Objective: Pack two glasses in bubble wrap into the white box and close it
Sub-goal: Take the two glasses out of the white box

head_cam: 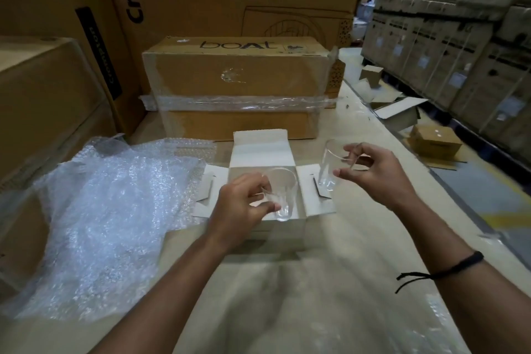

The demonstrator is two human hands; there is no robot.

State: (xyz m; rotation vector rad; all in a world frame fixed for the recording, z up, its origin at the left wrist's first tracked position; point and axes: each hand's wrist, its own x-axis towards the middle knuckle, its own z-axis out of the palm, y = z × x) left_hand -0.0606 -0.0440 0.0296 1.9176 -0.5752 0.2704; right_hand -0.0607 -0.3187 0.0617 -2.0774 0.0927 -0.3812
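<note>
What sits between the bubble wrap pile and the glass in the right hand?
The open white box, with the left hand holding the second glass at its opening. This shows in the head view.

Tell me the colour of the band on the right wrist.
The wrist band is black, shown best in the head view.
</note>
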